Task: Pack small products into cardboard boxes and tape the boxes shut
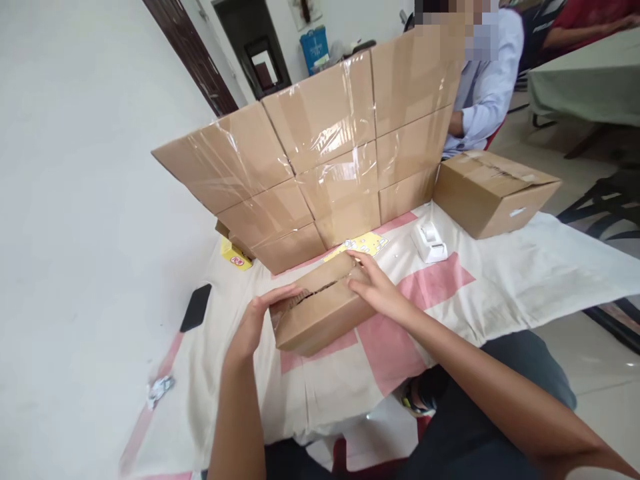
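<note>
Item one, between your two hands: a small cardboard box (327,318), lying on the table (337,393), its top seam rough and slightly parted. Your left hand (245,327): against the box's left end, fingers nearly straight, laid over the top edge. Your right hand (376,288): at the right end, thumb and forefinger spread wide across the top; how firmly either hand presses, cannot tell. Behind the box: an upright cardboard panel (336,123), taped, in several sections; before it, a yellow patterned sheet (373,243), partly hidden. To your right: one white tape dispenser (429,241); beyond it, a larger cardboard box (467,197). To your left: a dark phone-like slab (196,308), a small yellow carton (234,255) and a crumpled scrap (161,390). Behind the panel: a person in a pale blue shirt (495,93).
</note>
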Motion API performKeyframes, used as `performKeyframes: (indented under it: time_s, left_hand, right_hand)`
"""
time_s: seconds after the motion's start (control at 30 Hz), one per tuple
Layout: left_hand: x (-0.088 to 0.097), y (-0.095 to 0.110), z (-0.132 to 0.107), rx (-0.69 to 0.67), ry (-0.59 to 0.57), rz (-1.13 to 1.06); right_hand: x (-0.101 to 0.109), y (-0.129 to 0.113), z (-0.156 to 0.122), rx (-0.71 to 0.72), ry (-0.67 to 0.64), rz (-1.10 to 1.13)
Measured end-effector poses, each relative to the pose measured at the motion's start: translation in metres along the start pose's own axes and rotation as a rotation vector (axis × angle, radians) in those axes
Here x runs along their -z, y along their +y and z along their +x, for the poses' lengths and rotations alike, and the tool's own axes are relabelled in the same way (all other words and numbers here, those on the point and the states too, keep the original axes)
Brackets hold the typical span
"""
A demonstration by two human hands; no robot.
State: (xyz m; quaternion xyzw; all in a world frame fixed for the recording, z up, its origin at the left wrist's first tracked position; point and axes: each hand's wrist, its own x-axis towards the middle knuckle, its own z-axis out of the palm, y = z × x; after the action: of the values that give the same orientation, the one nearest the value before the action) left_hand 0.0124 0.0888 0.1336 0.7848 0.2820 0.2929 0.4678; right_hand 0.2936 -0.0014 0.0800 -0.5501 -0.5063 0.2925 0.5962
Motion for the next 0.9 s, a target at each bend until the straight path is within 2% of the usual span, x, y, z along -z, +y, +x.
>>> performKeyframes:
  time_s: [0.1,0.17,0.23,0.3,0.37,0.47,0.5,0.57,0.63,0.7,0.8,0.9]
  left_hand:
    - [-0.01,0.031,0.012,0.047,-0.071,0.269]
    - [-0.03,0.051,0.03,0.037,-0.17,0.551]
    - [-0.054,0.065,0.05,-0.034,-0.326,0.744]
    - [-0.074,0.071,0.068,-0.111,-0.459,0.854]
    - [-0.083,0.07,0.08,-0.146,-0.532,0.912]
    - [-0.083,0.061,0.084,-0.17,-0.547,0.931]
    - [-0.081,0.058,0.083,-0.182,-0.535,0.934]
    - [-0.078,0.055,0.081,-0.202,-0.511,0.951]
    - [-0.077,0.053,0.08,-0.217,-0.515,0.965]
    - [-0.077,0.053,0.081,-0.227,-0.525,0.968]
    - [-0.078,0.052,0.082,-0.246,-0.52,0.974]
    - [-0.077,0.051,0.082,-0.258,-0.516,0.978]
  right_hand:
    - [-0.004,0.001,0.001,-0.048,0.005,0.043]
    - [-0.003,-0.005,0.001,-0.06,0.003,0.04]
    - [0.006,-0.016,0.001,-0.081,-0.003,0.032]
    - [0.03,-0.026,0.003,-0.098,0.045,0.004]
    - [0.069,-0.031,0.008,-0.053,0.215,-0.117]
    - [0.134,-0.02,0.016,0.015,0.52,-0.563]
    - [0.151,-0.012,0.017,-0.038,0.535,-0.716]
    - [0.171,0.006,0.018,-0.246,0.389,-0.903]
    - [0.174,0.023,0.019,-0.436,0.195,-0.951]
    - [0.167,0.032,0.021,-0.519,0.126,-0.986]
    - [0.157,0.035,0.028,-0.562,0.209,-1.056]
    - [0.158,0.031,0.034,-0.6,0.291,-1.015]
